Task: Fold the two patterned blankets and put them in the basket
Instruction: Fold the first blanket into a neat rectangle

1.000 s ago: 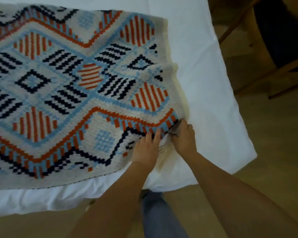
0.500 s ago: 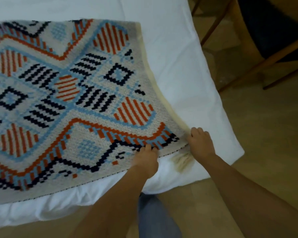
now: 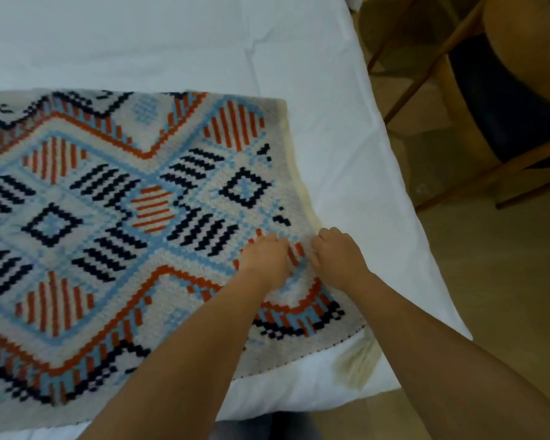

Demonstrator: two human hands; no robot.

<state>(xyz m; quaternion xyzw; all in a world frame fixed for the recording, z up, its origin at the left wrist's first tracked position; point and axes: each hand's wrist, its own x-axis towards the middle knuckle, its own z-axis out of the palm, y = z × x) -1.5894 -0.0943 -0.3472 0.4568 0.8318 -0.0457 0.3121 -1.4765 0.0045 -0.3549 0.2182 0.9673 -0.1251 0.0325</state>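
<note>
Orange, pale blue and navy diamonds and zigzags cover the patterned blanket (image 3: 115, 236), which lies spread flat on a white sheet (image 3: 346, 128), filling the left and middle of the view and running off the left edge. Its cream border runs down the right side, and a cream tassel (image 3: 359, 360) hangs from the near right corner over the sheet's edge. Both bare arms reach in from below. The left grip (image 3: 264, 258) rests on the blanket just inside that right border, and the right grip (image 3: 337, 254) sits just beside it, close to the cream edge. Each grip has its fingers curled down against the weave, but motion blur hides whether they pinch the fabric or only press on it. Beyond the sheet, at the upper right, stands a wooden chair (image 3: 505, 106) with a dark seat on a tan floor (image 3: 489, 281).
</note>
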